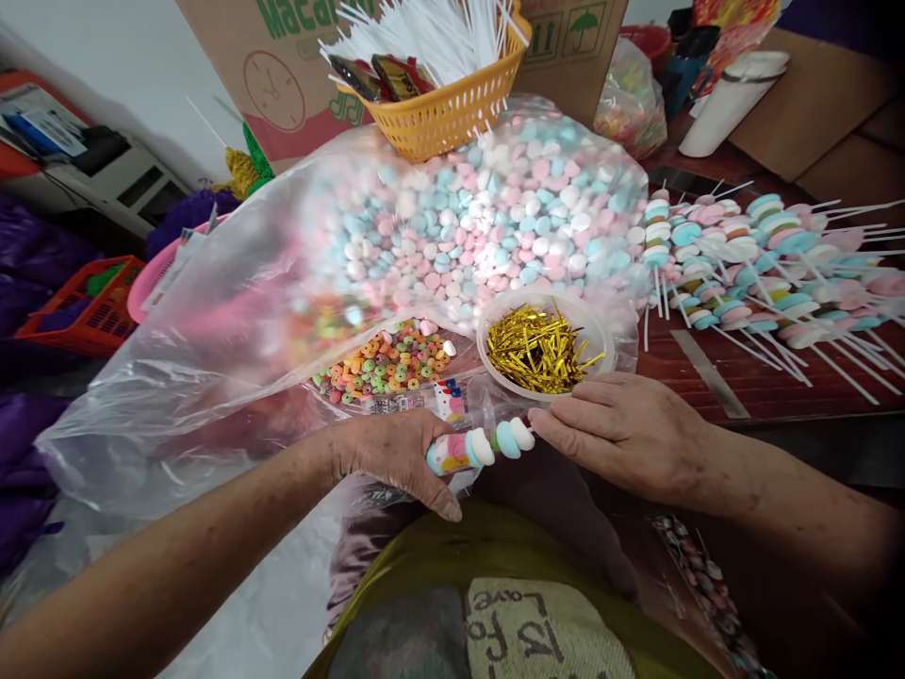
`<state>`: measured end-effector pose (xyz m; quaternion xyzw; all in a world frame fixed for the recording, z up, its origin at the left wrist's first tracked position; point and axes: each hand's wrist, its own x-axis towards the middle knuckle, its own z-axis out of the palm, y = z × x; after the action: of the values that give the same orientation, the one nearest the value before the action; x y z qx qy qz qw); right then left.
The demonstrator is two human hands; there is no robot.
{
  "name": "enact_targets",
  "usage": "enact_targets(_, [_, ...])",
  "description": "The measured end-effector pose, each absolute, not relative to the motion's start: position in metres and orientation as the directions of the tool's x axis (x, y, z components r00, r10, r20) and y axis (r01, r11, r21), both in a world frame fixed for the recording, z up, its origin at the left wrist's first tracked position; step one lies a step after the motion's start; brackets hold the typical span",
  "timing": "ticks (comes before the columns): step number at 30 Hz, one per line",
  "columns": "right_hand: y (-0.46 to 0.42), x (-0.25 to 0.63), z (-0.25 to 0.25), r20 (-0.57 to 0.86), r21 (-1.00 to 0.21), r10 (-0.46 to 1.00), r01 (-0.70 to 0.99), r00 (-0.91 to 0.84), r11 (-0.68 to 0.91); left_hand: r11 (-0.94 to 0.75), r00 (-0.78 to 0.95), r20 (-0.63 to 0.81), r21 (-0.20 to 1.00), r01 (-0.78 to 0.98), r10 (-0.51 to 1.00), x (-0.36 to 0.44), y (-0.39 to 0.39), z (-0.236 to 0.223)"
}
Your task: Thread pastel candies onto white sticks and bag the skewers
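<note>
My left hand (406,459) is wrapped around one end of a marshmallow skewer (505,440) strung with white, blue and pink pieces. Clear printed plastic covers the end near my left fingers. At the skewer's other end, the fingertips of my right hand (622,438) are pressed together around the stick; the thumb is hidden. Just beyond my hands stands a round plastic tub (487,363) of gold twist ties (541,347). Left of the tub lie coloured cereal rings (388,363), with a printed plastic wrapper (449,401) in front of them.
A large clear bag of pastel marshmallows (452,226) fills the table's middle. Behind it, a yellow basket (445,118) holds white sticks. Finished-looking skewers (764,264) are piled at right. A cardboard box (283,94) and a white tumbler (735,104) stand at the back.
</note>
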<state>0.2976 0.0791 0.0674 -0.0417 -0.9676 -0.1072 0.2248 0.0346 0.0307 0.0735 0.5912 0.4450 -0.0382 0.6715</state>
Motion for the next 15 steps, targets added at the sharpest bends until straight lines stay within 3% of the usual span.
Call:
enact_targets(4, [0.075, 0.3, 0.06, 0.465, 0.08, 0.12, 0.177, -0.877, 0.981, 0.019, 0.535, -0.519, 0.73, 0.684, 0.667, 0.039, 0.032, 0.078])
enact_targets(5, [0.074, 0.3, 0.059, 0.44, 0.027, 0.166, 0.198, -0.883, 0.98, -0.073, 0.471, -0.484, 0.636, 0.768, 0.737, 0.041, 0.031, 0.079])
enact_targets(8, [0.068, 0.296, 0.058, 0.303, -0.162, 0.299, 0.26, -0.905, 0.952, -0.201, 0.252, -0.372, 0.171, 0.965, 0.893, 0.052, 0.026, 0.08])
enact_targets(10, [0.064, 0.291, 0.058, 0.259, -0.274, 0.356, 0.285, -0.898, 0.919, -0.217, 0.208, -0.319, 0.007, 0.976, 0.925, 0.059, 0.023, 0.078])
enact_targets(12, [0.06, 0.286, 0.057, 0.255, -0.329, 0.389, 0.299, -0.885, 0.896, -0.244, 0.231, -0.283, -0.013, 0.97, 0.931, 0.064, 0.021, 0.076])
enact_targets(15, [0.058, 0.284, 0.052, 0.29, -0.257, 0.382, 0.313, -0.878, 0.914, -0.231, 0.221, -0.264, -0.007, 0.973, 0.939, 0.064, 0.022, 0.076])
